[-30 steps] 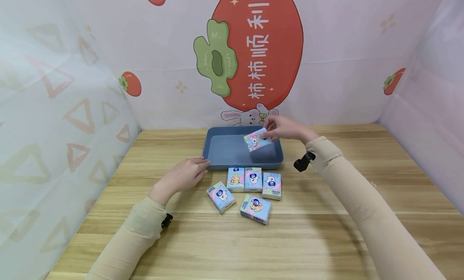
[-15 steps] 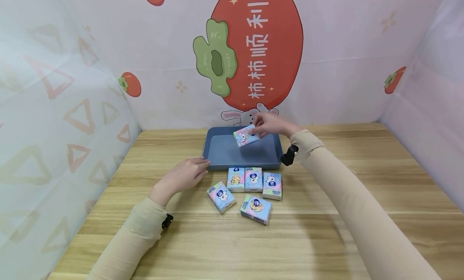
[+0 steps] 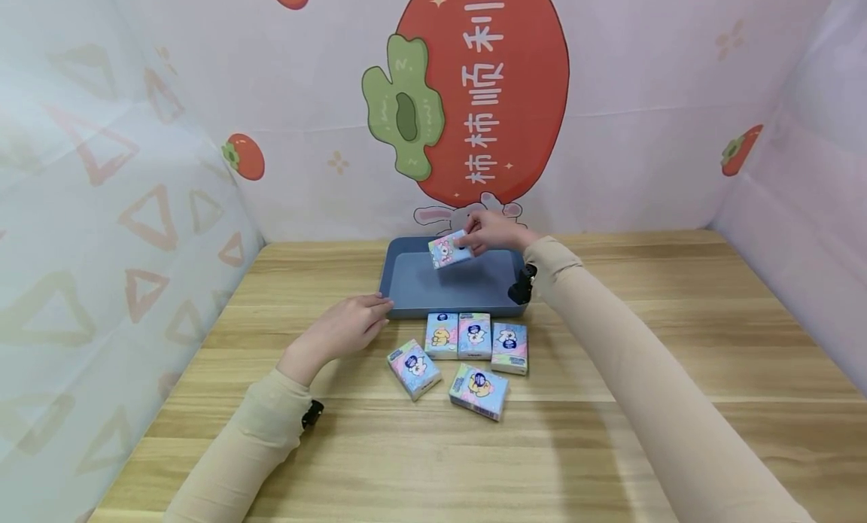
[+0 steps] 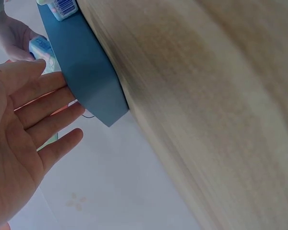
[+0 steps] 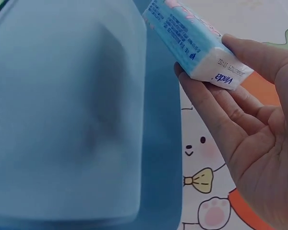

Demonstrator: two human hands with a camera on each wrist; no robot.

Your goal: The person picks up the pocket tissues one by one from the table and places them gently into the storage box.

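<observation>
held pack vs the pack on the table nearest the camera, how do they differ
The held pack is pinched by the right hand above the tray; the nearest pack lies flat on the table, untouched. The held pack shows a pink-and-white character, the nearest pack a yellow one. Both share pastel, mostly blue wrapping.

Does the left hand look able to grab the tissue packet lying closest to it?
Probably yes: the left hand holds nothing, touching just the tray, and nothing shows between it and that tissue packet on the table.
</observation>
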